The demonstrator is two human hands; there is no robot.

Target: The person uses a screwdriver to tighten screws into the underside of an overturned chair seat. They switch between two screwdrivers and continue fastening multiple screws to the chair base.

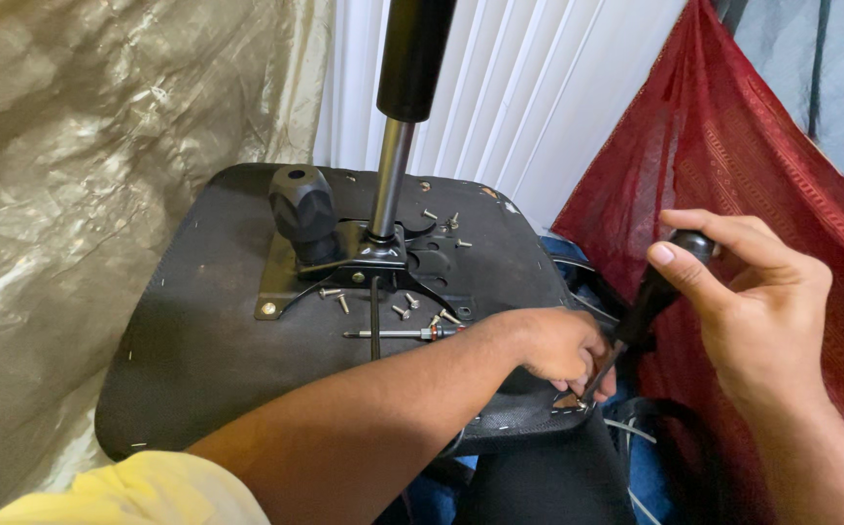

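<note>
Black and scuffed, the underside of an office chair seat faces up and fills the middle of the view. A black metal mounting plate is fixed at its centre, with a round black knob standing on the left of it and a gas lift cylinder, silver below and black above, rising upright out of the top of the frame. Several loose silver screws lie scattered on the seat around the plate, and a second screwdriver with a thin metal shaft lies flat just in front of it.

The right hand is clenched around the black handle of a screwdriver, which slants down and to the left so its tip meets the near right edge of the seat. The left hand reaches across the seat and rests curled at that same edge, its fingers pinched right beside the screwdriver tip; what they pinch is too small to tell.

A red patterned cloth hangs to the right, crinkled beige plastic sheeting to the left, and white vertical blinds behind.
</note>
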